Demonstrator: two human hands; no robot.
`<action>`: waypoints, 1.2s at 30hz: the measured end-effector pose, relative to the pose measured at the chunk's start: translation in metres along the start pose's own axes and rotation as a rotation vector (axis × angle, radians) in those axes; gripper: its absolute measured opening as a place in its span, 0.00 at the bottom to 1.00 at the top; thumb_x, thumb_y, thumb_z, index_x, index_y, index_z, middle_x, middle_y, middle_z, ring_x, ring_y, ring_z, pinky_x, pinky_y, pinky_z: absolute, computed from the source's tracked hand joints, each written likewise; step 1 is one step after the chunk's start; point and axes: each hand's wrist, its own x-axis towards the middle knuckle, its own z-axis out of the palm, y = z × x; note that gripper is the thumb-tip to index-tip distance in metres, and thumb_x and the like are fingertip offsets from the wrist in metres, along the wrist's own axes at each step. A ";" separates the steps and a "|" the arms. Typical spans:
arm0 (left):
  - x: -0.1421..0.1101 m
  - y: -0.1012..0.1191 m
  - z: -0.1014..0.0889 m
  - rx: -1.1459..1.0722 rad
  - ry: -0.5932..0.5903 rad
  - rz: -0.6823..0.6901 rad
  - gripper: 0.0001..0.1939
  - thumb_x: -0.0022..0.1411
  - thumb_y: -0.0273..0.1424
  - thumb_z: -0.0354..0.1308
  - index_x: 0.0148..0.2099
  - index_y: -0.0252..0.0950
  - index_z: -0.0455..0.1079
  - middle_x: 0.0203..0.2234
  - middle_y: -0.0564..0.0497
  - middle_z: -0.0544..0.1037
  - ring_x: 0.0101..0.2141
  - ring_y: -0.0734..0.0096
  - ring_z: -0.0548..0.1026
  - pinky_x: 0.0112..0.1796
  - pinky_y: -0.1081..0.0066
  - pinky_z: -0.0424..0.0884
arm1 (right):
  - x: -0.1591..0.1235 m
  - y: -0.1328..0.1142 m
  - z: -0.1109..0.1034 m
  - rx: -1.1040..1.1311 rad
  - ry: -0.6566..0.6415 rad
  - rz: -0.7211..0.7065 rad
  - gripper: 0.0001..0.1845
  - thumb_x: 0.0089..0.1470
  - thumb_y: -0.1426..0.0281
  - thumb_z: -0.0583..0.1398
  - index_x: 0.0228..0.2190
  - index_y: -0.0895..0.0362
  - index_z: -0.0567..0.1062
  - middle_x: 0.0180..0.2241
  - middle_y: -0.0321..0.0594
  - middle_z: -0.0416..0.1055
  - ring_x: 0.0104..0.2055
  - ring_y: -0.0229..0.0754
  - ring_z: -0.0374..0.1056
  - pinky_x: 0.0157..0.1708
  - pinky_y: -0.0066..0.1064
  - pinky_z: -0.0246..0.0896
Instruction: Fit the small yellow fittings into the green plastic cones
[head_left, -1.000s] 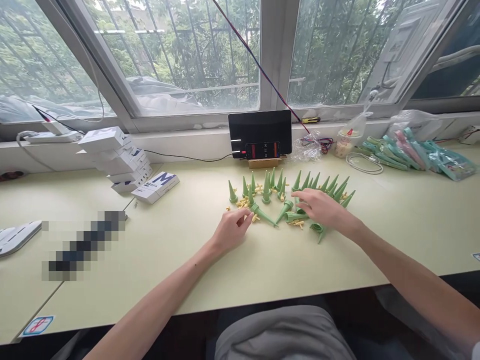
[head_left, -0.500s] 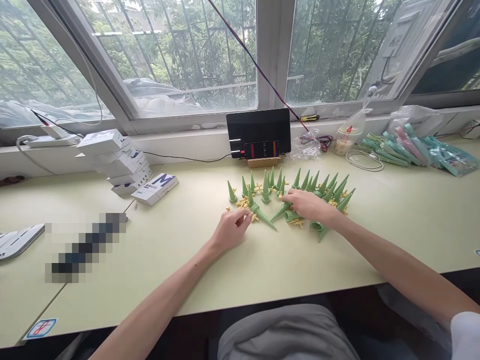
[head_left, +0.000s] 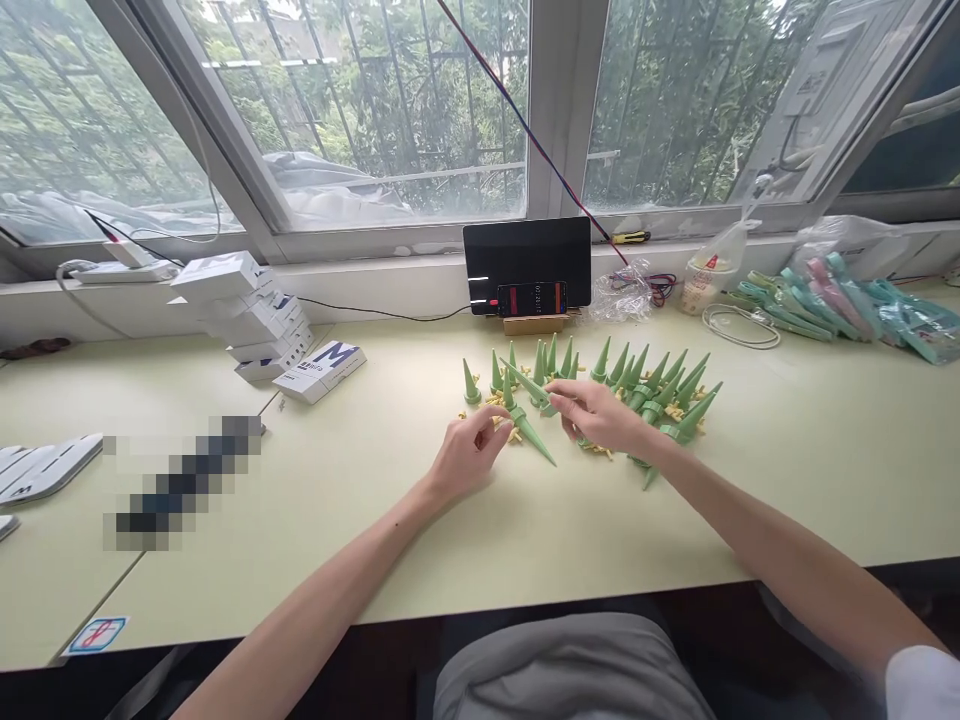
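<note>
Handling step, as judged: right hand (head_left: 604, 414) fingers pinch a green cone (head_left: 526, 383), left hand (head_left: 466, 456) curls near yellow pieces (head_left: 496, 398), hold indeterminable; orienting likely needed next.

Left of centre: white box (head_left: 320, 371), large dark-blue "M"; smaller lettering beside it, blurred, seems to end "ifa". Centre: phone (head_left: 532, 300), digits running sideways, too small to read surely. Lower left: blue-bordered sticker (head_left: 99, 635), red character, unclear. Right: cup (head_left: 705, 285), reddish print, illegible.

Cones (head_left: 534, 438) are grn, sm. bits (head_left: 675, 411) prob. yel.
</note>
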 end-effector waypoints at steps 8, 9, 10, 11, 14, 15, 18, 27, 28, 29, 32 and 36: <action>0.001 0.014 -0.006 -0.336 -0.181 -0.110 0.17 0.68 0.42 0.55 0.46 0.33 0.73 0.20 0.56 0.64 0.20 0.78 0.58 0.22 0.76 0.55 | -0.012 0.011 0.056 0.649 -0.080 0.062 0.20 0.65 0.51 0.53 0.41 0.56 0.69 0.34 0.39 0.73 0.19 0.31 0.62 0.17 0.25 0.55; 0.001 0.016 -0.006 -0.397 -0.205 -0.137 0.17 0.67 0.43 0.55 0.45 0.33 0.73 0.21 0.55 0.66 0.20 0.78 0.59 0.21 0.76 0.55 | -0.014 0.011 0.058 0.669 -0.093 0.069 0.20 0.65 0.52 0.54 0.43 0.55 0.68 0.36 0.40 0.73 0.20 0.31 0.62 0.17 0.25 0.56; 0.001 0.017 -0.006 -0.455 -0.223 -0.165 0.17 0.67 0.43 0.56 0.46 0.33 0.72 0.21 0.54 0.68 0.20 0.79 0.60 0.21 0.76 0.55 | -0.014 0.010 0.060 0.684 -0.098 0.074 0.19 0.65 0.52 0.54 0.43 0.55 0.68 0.37 0.40 0.73 0.20 0.31 0.63 0.17 0.24 0.57; 0.001 0.019 -0.006 -0.501 -0.232 -0.189 0.17 0.67 0.43 0.56 0.46 0.33 0.72 0.21 0.54 0.68 0.19 0.79 0.60 0.20 0.76 0.55 | -0.015 0.009 0.061 0.686 -0.099 0.078 0.19 0.65 0.52 0.54 0.44 0.55 0.67 0.38 0.40 0.74 0.20 0.31 0.63 0.17 0.24 0.57; 0.002 0.021 -0.006 -0.593 -0.218 -0.255 0.16 0.66 0.43 0.59 0.42 0.34 0.72 0.21 0.55 0.65 0.18 0.81 0.60 0.19 0.76 0.53 | -0.015 0.007 0.063 0.643 -0.091 0.071 0.19 0.65 0.52 0.54 0.44 0.55 0.66 0.37 0.40 0.75 0.19 0.31 0.63 0.16 0.24 0.57; 0.002 0.021 -0.006 -0.613 -0.208 -0.272 0.16 0.65 0.43 0.60 0.40 0.34 0.72 0.21 0.56 0.65 0.17 0.82 0.59 0.18 0.76 0.53 | -0.015 0.008 0.064 0.612 -0.085 0.064 0.19 0.65 0.52 0.53 0.44 0.55 0.66 0.35 0.39 0.75 0.18 0.31 0.62 0.16 0.24 0.56; 0.003 0.020 -0.008 -0.643 -0.180 -0.296 0.16 0.63 0.44 0.61 0.39 0.35 0.71 0.19 0.57 0.64 0.16 0.82 0.57 0.18 0.76 0.52 | -0.015 0.011 0.062 0.437 0.036 0.015 0.18 0.66 0.53 0.53 0.42 0.55 0.67 0.31 0.38 0.74 0.18 0.33 0.62 0.17 0.26 0.58; 0.007 0.021 -0.011 -0.598 -0.022 -0.345 0.15 0.64 0.44 0.60 0.39 0.36 0.67 0.22 0.57 0.69 0.16 0.79 0.68 0.17 0.75 0.65 | -0.007 0.029 -0.001 -0.339 0.414 -0.153 0.14 0.64 0.64 0.53 0.32 0.57 0.74 0.26 0.39 0.71 0.27 0.39 0.65 0.31 0.30 0.59; 0.008 0.022 -0.011 -0.604 -0.018 -0.355 0.16 0.64 0.44 0.60 0.39 0.36 0.66 0.23 0.56 0.70 0.16 0.79 0.69 0.17 0.75 0.65 | -0.006 0.032 -0.008 -0.374 0.383 -0.135 0.13 0.63 0.65 0.54 0.32 0.57 0.74 0.26 0.39 0.72 0.28 0.40 0.66 0.31 0.30 0.59; 0.008 0.023 -0.011 -0.607 -0.016 -0.365 0.16 0.64 0.44 0.60 0.39 0.36 0.66 0.25 0.56 0.71 0.16 0.79 0.69 0.16 0.75 0.65 | -0.006 0.034 -0.013 -0.402 0.353 -0.117 0.12 0.62 0.66 0.54 0.31 0.57 0.75 0.25 0.39 0.72 0.27 0.40 0.66 0.31 0.30 0.58; 0.008 0.023 -0.010 -0.605 -0.021 -0.375 0.16 0.64 0.43 0.60 0.39 0.35 0.66 0.29 0.54 0.72 0.16 0.80 0.69 0.16 0.75 0.66 | -0.007 0.040 -0.026 -0.448 0.216 -0.083 0.11 0.60 0.69 0.55 0.30 0.58 0.76 0.27 0.39 0.73 0.28 0.38 0.66 0.31 0.29 0.57; 0.007 0.021 -0.009 -0.596 -0.030 -0.373 0.16 0.64 0.43 0.60 0.37 0.35 0.66 0.29 0.54 0.71 0.17 0.80 0.70 0.17 0.75 0.68 | -0.011 0.042 -0.038 -0.430 0.002 -0.031 0.11 0.58 0.65 0.58 0.36 0.58 0.78 0.32 0.40 0.76 0.27 0.36 0.65 0.29 0.27 0.57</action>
